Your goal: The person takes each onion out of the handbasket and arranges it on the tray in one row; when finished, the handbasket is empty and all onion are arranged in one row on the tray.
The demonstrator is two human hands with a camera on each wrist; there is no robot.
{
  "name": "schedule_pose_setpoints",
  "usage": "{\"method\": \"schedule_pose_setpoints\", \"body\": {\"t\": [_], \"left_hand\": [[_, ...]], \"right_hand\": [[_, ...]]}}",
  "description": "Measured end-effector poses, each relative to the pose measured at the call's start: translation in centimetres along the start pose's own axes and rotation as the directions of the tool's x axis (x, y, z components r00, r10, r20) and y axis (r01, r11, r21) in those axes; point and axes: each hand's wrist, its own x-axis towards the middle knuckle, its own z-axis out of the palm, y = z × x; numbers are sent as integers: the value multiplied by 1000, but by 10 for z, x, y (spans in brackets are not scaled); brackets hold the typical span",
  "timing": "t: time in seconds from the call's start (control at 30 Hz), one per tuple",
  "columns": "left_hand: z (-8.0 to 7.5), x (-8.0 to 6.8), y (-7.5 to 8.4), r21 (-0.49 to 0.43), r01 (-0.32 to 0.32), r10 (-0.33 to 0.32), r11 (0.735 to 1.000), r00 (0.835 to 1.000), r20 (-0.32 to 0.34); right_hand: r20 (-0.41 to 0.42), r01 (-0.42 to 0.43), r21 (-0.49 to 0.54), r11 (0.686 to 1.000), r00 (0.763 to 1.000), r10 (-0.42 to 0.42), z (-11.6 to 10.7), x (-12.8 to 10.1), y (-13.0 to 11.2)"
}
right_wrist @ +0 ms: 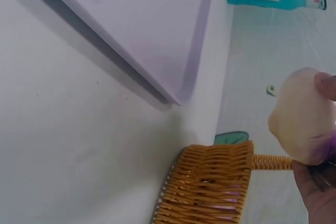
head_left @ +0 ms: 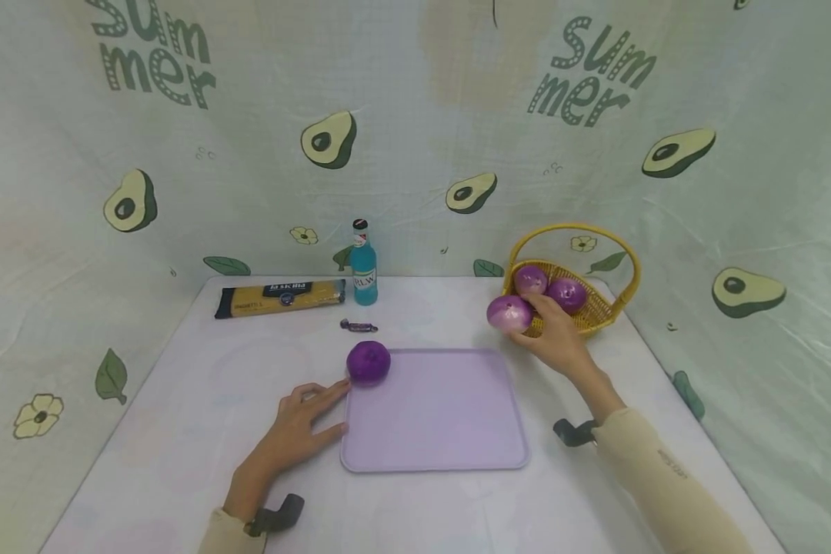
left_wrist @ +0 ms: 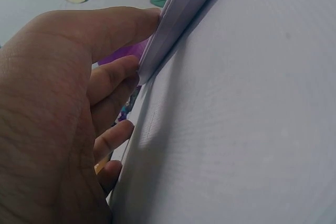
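Observation:
In the head view, my right hand grips a purple-and-white onion at the left side of a yellow wicker basket. The right wrist view shows the onion's pale side above the basket's wall, with thumb and fingers around it. Two more purple onions lie inside the basket. My left hand touches the left rim of a lilac tray with its thumb and fingertips, fingers extended. A round dark-purple vegetable sits on the tray's far left corner, just beyond those fingertips.
Behind the tray lies a small wrapped candy. A blue bottle stands upright at the back, beside a pack of spaghetti. A printed cloth hangs behind the white table.

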Motion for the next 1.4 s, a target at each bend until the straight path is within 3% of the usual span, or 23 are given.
{"method": "schedule_pose_setpoints", "body": {"t": [0.4,0.87,1.17,1.4], "left_hand": [[1,-2,-1,9,13,-13,1000,1000,6],[3,-1,-3,16,-18,18,1000,1000,-18],[1,1,0,9,32,-33,999,999,24],[-1,0,3,10,35,-36,999,999,32]], "right_hand": [[11,84,54,995,996,-85,17,-9,-16],[39,102,61,993,994,-104,30,-11,-28],[57,133,116,984,988,-140,39,-10,-38],[61,163,150,975,983,-173,47,-10,-48]]}}
